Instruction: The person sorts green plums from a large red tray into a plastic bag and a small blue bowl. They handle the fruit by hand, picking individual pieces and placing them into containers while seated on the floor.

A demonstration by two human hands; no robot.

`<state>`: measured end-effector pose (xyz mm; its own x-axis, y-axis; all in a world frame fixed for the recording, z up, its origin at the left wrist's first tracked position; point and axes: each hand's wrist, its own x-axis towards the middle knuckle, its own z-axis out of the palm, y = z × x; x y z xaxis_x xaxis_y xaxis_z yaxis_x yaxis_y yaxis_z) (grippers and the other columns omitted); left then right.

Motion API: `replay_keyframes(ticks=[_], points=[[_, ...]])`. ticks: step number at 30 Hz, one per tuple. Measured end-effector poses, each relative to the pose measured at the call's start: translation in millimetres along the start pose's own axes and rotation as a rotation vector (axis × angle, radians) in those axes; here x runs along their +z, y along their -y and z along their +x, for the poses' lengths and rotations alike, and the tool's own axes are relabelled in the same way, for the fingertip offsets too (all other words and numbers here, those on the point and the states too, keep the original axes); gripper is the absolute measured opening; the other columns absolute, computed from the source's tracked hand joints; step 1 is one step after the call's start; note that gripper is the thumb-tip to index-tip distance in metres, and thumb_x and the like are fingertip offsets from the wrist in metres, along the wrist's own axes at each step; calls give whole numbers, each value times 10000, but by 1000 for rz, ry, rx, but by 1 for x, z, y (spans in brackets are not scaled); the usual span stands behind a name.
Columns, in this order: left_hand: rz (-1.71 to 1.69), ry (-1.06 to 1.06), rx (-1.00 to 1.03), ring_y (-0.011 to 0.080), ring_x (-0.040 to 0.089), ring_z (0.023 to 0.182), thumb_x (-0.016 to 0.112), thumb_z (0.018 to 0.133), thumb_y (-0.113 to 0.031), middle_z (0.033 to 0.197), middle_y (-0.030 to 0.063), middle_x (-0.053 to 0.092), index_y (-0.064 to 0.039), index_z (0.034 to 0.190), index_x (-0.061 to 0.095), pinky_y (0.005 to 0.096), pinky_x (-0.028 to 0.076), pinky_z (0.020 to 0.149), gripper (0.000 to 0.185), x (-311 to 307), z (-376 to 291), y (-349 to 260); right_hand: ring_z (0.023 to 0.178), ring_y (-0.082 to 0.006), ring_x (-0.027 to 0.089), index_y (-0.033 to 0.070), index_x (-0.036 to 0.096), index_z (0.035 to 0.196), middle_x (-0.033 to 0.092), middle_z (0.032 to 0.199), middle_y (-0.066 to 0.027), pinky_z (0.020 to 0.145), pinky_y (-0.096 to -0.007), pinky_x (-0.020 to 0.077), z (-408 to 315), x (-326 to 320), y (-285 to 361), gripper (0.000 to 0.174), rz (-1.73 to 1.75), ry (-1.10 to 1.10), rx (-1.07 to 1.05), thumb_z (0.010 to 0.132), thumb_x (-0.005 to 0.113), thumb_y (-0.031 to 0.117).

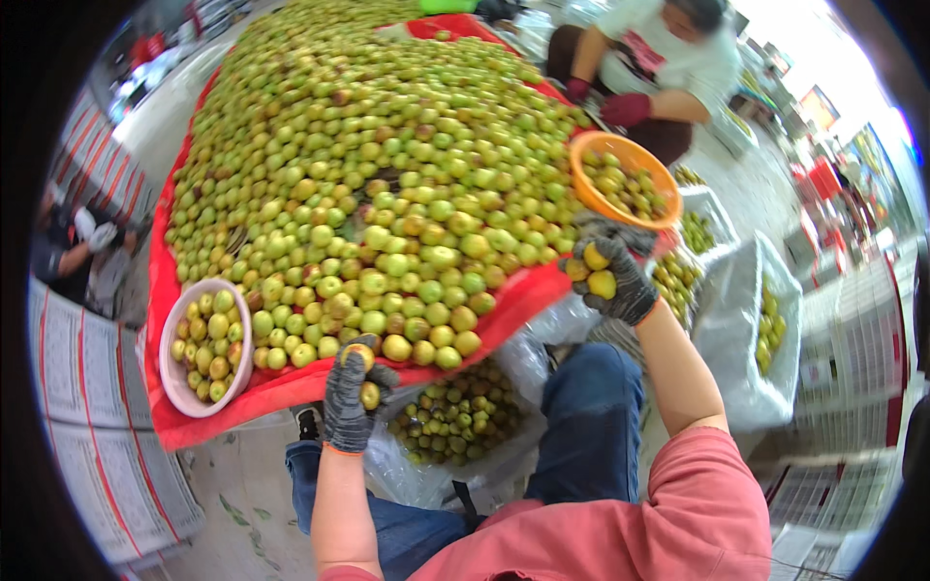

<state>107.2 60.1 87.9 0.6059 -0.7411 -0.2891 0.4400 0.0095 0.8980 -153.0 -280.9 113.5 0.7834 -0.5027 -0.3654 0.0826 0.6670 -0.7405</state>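
My left hand [352, 396], in a grey knit glove, grips a couple of small yellow-green fruits [369, 396] at the table's near edge. In a matching glove, my right hand [614, 279] holds several yellowish fruits [601, 284] out to the right, just below an orange basin [581, 171]. A large heap of green and reddish round fruits [407, 196] covers the table, which is draped in red cloth [538, 294]. Between my knees, under the table edge, a plastic-lined container [523, 428] holds more fruits [465, 417].
A pink basin [168, 370] of fruits sits at the table's left corner. White lined crates [734, 334] stand at right. Across the table sits a person in dark red gloves [626, 110]; another person [69, 250] is at far left, by stacked cartons [94, 356].
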Motion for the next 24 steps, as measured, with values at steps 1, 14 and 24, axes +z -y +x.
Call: replay_keyframes(ticks=[1,14,24], points=[[49,9,12,107,520,468,549,922,-519,661,28,624,-90,1195,573,226,375,395,509,1,-3,7,672,-188,608,112,598,1011,635,957,-108,485,-261,503,-23,-18,0,334,92,-46,-149,876,644,414],[-181,-21,-337,168,512,451,540,888,-622,636,41,582,-110,1050,610,276,397,371,542,41,-117,116,993,-278,667,106,552,1256,641,1185,-117,784,-363,602,-128,-268,-41,485,520,-706,-148,952,512,481],[-371,30,-430,160,545,538,566,916,-528,746,24,604,-215,1222,569,273,443,429,437,69,-153,146,964,-196,618,52,571,1204,626,1025,-75,870,-321,530,-100,-92,-25,380,325,83,-236,844,680,100]])
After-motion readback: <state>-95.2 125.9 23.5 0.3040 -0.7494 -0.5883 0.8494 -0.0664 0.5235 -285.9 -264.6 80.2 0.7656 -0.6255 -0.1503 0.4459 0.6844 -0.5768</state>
